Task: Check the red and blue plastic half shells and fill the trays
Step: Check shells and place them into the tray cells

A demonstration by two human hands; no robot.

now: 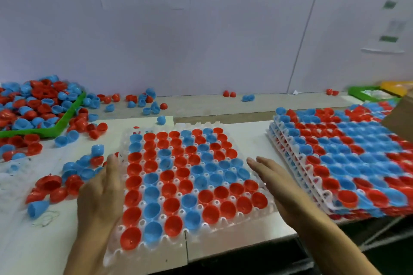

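A clear plastic tray (pixel 125 250) lies in front of me, its pockets filled with red and blue half shells (pixel 176 176). My left hand (pixel 105 187) rests flat with straight fingers along the tray's left edge. My right hand (pixel 274 178) lies open with straight fingers at the tray's right edge. Neither hand holds a shell. Loose red and blue shells (pixel 67 176) lie just left of my left hand.
A stack of filled trays (pixel 348 158) sits at the right. A green bin (pixel 67 116) heaped with shells stands at the back left, with more shells scattered along the wall. A green and a yellow container (pixel 366 94) sit far right. The table's front edge is close.
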